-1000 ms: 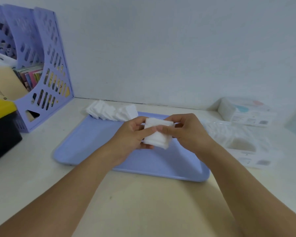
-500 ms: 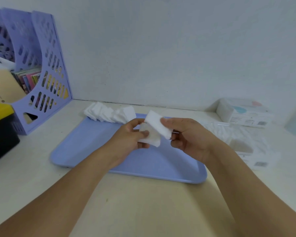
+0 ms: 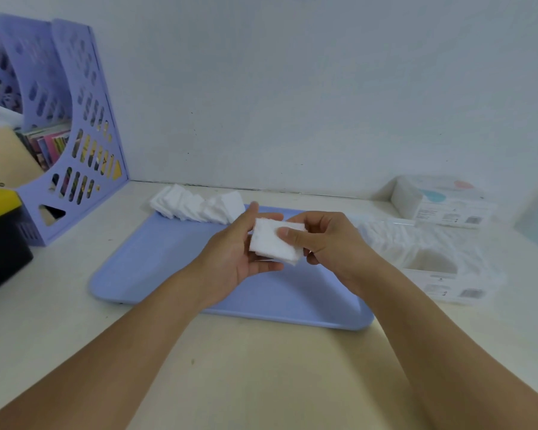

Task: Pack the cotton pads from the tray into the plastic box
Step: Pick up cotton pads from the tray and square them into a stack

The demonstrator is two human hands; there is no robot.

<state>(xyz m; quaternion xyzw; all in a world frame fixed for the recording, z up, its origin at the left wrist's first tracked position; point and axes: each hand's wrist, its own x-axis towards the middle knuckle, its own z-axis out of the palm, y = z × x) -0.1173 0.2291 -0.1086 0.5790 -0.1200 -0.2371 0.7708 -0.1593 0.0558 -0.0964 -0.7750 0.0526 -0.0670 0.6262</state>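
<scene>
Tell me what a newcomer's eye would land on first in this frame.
First, the two hands meeting above the blue tray: the left hand cradles a small stack of cotton pads while the right hand pinches it from the other side. Next, the row of loose pads along the tray's far left corner. To the right sits the clear plastic box, already partly filled with pads.

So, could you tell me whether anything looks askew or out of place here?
Yes: the row of white square cotton pads has toppled sideways, spilling over the far rim of the flat blue plastic tray onto the table.
</scene>
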